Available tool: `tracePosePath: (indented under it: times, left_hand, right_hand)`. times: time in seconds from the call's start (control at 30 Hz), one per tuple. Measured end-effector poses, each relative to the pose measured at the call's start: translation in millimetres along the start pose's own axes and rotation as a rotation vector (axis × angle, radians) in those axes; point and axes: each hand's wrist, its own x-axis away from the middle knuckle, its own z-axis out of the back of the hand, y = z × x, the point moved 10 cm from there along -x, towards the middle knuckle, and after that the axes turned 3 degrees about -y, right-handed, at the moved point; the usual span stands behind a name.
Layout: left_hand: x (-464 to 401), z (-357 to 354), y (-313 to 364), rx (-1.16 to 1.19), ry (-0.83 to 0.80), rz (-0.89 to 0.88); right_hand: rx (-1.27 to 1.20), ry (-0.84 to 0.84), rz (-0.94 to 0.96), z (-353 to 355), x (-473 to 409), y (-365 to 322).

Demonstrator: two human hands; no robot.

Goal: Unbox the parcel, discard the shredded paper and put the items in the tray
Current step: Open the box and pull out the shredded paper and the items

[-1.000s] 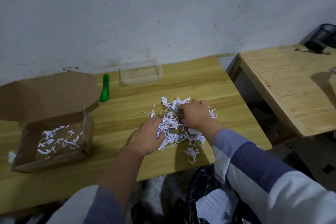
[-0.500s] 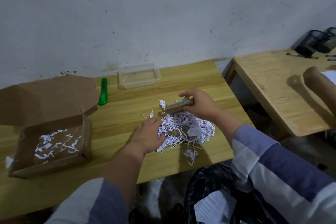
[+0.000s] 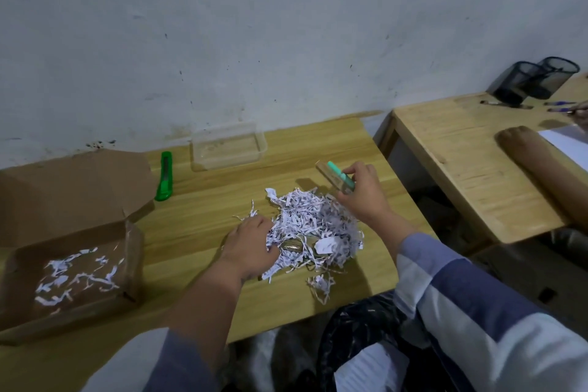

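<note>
A heap of white shredded paper (image 3: 313,223) lies mid-table. My right hand (image 3: 362,192) holds a small clear packet with a teal item (image 3: 337,177) above the heap's far right side. My left hand (image 3: 251,245) rests palm down on the heap's left edge, fingers curled into the shreds. A gold-brown item (image 3: 292,246) and a white tag (image 3: 324,246) peek out of the paper. The clear plastic tray (image 3: 227,149) stands empty at the back near the wall. The open cardboard parcel (image 3: 68,251) at the left holds leftover shreds.
A green box cutter (image 3: 164,176) lies between parcel and tray. A black bag (image 3: 356,337) with paper hangs below the table's front edge. A second table (image 3: 461,165) at the right carries black mesh holders (image 3: 534,79), pens and another person's forearm (image 3: 544,169).
My right hand pulled the teal packet out of the shredded paper and lifted it up and to the right. My left hand stayed on the heap.
</note>
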Motion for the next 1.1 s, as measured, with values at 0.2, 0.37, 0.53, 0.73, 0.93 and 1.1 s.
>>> tracePosePath:
  times: [0.2,0.37,0.53,0.73,0.93,1.1]
  left_hand:
    - [0,-7,-6,0.006,0.057,-0.007]
    - [-1,-7,-7,0.023,0.093,-0.012]
    - [0,-8,-6,0.026,0.092,-0.017]
    - [4,-5,1,0.082,0.060,-0.015]
    - [5,-4,2,0.146,0.071,0.007]
    - [7,-3,-3,0.195,0.092,0.013]
  right_hand:
    - [-0.022,0.135,-0.130,9,-25,37]
    - [0.033,0.117,-0.088,-6,-29,55]
    - [0.053,0.060,-0.073,-13,-25,53]
    - [0.188,0.081,0.195,-22,10,-2]
    - [0.402,-0.284,0.464,-80,62,-64]
    - [0.555,-0.435,0.307,-100,64,-48]
